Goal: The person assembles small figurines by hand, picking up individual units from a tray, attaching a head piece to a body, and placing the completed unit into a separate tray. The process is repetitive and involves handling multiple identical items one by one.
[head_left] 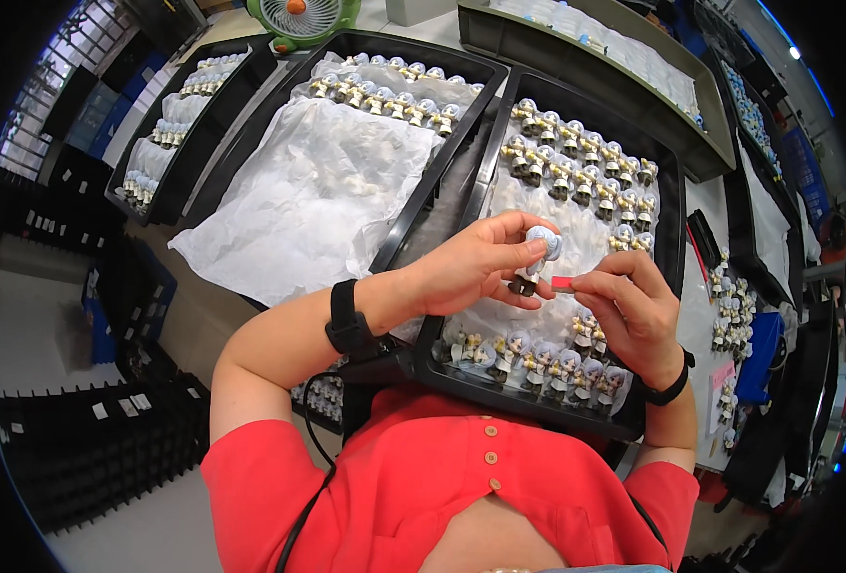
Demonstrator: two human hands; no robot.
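My left hand point(461, 265) pinches a small figurine point(543, 244) with pale blue hair and dark boots, held upright between thumb and fingers. In my right hand point(636, 307) a small flat red strip point(562, 283) is gripped between thumb and fingertips. Its tip points at the figurine's lower body; I cannot tell whether they touch. Both hands hover over a black tray point(673, 205), where rows of similar figurines point(583, 181) lie on translucent plastic sheeting. More figurines point(552, 368) line the tray's near end.
To the left stands another black tray point(237, 143), with white wrapping sheet point(294, 191) over its near part. A narrower black tray point(177, 186) is farther left. Behind are a green fan point(332, 33) and an olive bin point(633, 100). Loose figurines point(731, 310) lie at right beside a blue box point(760, 358).
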